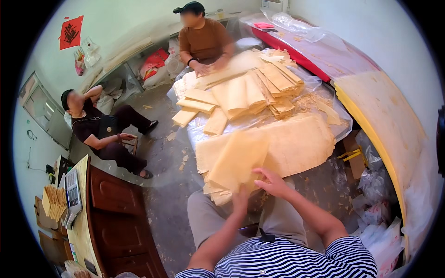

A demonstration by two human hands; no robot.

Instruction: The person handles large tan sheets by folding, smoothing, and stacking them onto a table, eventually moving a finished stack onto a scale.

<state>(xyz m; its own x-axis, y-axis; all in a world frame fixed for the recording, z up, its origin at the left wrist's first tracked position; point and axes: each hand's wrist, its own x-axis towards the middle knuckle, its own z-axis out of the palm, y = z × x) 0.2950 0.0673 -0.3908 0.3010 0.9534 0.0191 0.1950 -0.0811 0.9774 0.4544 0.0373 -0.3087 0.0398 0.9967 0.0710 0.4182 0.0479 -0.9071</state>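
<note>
Left hand pinches the near edge of a thin yellow sheet at the table's near edge. Right hand, fingers spread, rests on the sheet stack.

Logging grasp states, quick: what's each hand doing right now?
Left hand: closed on the lower edge of a tan sheet.
Right hand: fingers spread, resting on the same sheet.
</note>
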